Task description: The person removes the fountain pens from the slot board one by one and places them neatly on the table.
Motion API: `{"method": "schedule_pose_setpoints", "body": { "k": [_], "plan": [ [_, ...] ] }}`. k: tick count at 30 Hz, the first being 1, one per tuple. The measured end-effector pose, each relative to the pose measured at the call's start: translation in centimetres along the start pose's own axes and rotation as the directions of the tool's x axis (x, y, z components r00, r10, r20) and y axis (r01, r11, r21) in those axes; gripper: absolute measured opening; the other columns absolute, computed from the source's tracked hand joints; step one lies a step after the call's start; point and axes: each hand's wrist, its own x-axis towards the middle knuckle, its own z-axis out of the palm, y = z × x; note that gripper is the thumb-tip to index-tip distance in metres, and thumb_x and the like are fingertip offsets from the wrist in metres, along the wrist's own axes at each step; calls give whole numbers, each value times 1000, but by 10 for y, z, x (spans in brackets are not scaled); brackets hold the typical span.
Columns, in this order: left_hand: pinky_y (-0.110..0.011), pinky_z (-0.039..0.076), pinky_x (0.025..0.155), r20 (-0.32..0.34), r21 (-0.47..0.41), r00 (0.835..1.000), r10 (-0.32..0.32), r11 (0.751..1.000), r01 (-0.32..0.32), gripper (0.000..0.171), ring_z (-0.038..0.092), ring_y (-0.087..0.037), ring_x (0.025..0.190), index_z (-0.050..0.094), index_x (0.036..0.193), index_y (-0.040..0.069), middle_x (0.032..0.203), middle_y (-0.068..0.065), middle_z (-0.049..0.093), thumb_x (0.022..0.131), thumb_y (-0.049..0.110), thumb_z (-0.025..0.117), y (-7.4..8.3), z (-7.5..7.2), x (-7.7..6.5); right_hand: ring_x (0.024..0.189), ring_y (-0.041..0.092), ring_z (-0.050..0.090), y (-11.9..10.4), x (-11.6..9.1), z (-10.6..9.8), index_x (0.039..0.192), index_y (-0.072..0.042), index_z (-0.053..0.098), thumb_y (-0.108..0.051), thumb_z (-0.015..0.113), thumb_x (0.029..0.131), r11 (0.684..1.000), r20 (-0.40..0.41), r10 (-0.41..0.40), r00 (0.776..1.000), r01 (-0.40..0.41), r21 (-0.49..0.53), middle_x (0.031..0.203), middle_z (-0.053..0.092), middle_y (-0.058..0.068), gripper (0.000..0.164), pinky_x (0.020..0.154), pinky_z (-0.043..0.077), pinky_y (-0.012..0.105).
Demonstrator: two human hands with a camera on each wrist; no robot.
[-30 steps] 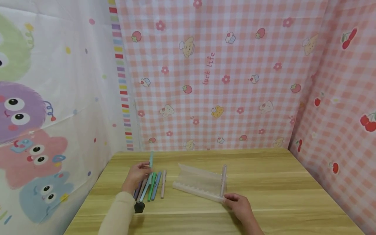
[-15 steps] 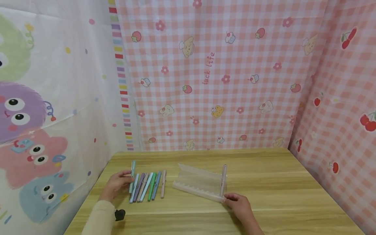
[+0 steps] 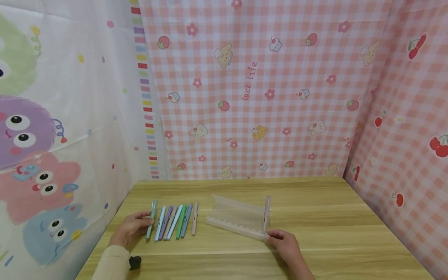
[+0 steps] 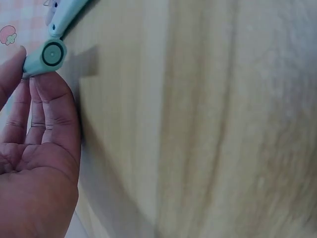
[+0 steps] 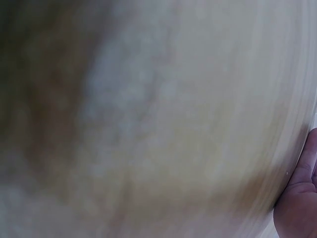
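My left hand [image 3: 130, 228] pinches a mint-green pen [image 3: 152, 219] between thumb and fingertips, at the left end of a row of pens. In the left wrist view the pen's round end [image 4: 52, 53] faces the camera. Beside it lie a light blue pen [image 3: 160, 224], a purple pen [image 3: 166, 222] and several others. At the right, my right hand [image 3: 286, 245] holds the near right corner of a translucent notched pen rack [image 3: 234, 230]. A pale pink pen [image 3: 266, 214] lies across the rack's right end. Only the edge of the right hand shows in the right wrist view.
A green pen [image 3: 181, 221], a blue pen [image 3: 186, 221] and a pink pen [image 3: 195, 219] lie on the wooden table [image 3: 224, 260] between the left hand and the rack. Patterned cloths [image 3: 280, 116] hang behind and at both sides.
My left hand has carried the mint-green pen leftward from above the row and lowered it beside the row's left end. The right hand and the rack have stayed put.
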Motion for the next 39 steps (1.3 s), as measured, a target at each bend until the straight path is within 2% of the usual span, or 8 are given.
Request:
{"method": "schedule_pose_setpoints", "body": {
  "k": [11,19,23,29,36,39],
  "plan": [
    [-36,54,84,-11,-15,1000,-16,1000,16,60,64,-15,91,41,138,-18,107,-11,67,89,1,70,-3,1,4,85,17,58,0,0,-2,100,2,75,-9,76,85,1000,-2,12,1000,-12,-1,96,72,9,18,73,47,30],
    [-35,55,84,-8,11,1000,-23,1000,23,60,64,-14,90,41,137,-19,110,-15,66,89,0,70,0,2,4,86,17,58,-2,-1,-2,100,2,75,-9,76,85,1000,0,14,1000,-14,5,96,72,9,18,73,47,30],
    [-34,54,82,-17,32,999,-28,999,29,58,64,-14,88,43,135,-19,109,-15,67,88,-1,71,1,3,4,85,16,59,-1,-1,-1,99,2,75,-9,76,85,1000,-2,11,1000,-11,5,96,72,9,18,73,47,30],
    [-31,54,79,-45,9,998,-54,998,55,58,62,-11,84,43,136,-18,107,-13,66,87,-2,71,1,3,4,85,16,58,2,0,-1,99,2,75,-9,77,84,1000,1,7,1000,-7,13,95,72,8,18,73,47,30],
    [-29,55,74,-51,-10,997,-56,998,56,59,63,-13,79,41,137,-19,94,-8,68,88,-4,69,4,-1,5,86,17,58,2,1,-1,100,1,75,-10,76,85,1000,7,2,1000,-2,-1,96,72,8,19,74,47,30],
    [-31,55,75,-42,3,998,-46,999,46,57,64,-16,80,41,137,-19,93,-11,68,89,-3,67,7,-3,6,85,16,59,2,1,-1,100,2,75,-10,76,85,1000,4,-2,1000,2,2,95,72,8,19,73,47,30]
  ]
}}
